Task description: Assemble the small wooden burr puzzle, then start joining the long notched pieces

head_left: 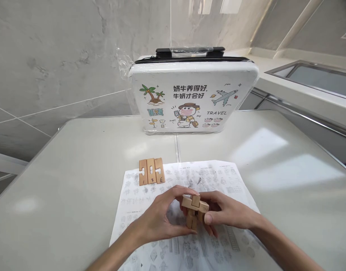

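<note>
Head cam: left hand (158,222) & right hand (229,214) both pinched pale interlocked wooden block puzzle (194,212); prob. light, stiff, loose-jointed; grip best across outer block faces.

- Printed sheet (190,180) lies flat on the pale tabletop (77,169), near its front edge.
- Left hand (158,218) and right hand (229,212) meet above the sheet's middle; fingers (209,219) of both grip an interlocked cluster of wooden blocks (194,210).
- Three numbered notched wooden pieces (151,171) lie side by side, touching, across the sheet's far-left corner.
- White cartoon-printed case (192,98), plastic-wrapped, stands upright beyond the sheet's far edge, well apart, against the grey wall (62,56).
</note>
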{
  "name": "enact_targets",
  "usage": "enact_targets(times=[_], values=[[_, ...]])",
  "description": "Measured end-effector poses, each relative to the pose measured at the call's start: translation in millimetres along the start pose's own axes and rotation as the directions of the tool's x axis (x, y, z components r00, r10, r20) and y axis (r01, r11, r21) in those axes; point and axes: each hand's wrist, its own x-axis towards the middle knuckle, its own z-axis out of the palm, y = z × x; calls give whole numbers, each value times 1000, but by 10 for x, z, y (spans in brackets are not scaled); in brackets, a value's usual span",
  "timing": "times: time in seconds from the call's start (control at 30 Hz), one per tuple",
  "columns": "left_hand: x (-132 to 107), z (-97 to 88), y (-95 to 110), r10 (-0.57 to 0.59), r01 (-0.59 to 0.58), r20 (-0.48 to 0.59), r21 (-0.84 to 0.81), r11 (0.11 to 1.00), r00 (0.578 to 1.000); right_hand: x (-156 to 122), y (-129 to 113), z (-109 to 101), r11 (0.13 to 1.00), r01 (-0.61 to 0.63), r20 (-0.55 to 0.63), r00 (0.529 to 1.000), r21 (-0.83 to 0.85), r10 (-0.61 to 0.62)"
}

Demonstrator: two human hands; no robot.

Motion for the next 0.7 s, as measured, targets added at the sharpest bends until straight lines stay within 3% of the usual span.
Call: enact_targets(times=[0.17,0.53,0.7], values=[[3,51,-29,25,-25,-19,-1,1000,1000,-5,88,-23,999,7,-102,995,-38,-11],[-8,126,-89,6,-5,-18,45,999,1000,22,105,23,996,30,-113,993,-79,-39],[-1,135,-80,20,-16,-107,32,999,994,20,72,95,993,106,-163,980,-59,-114]])
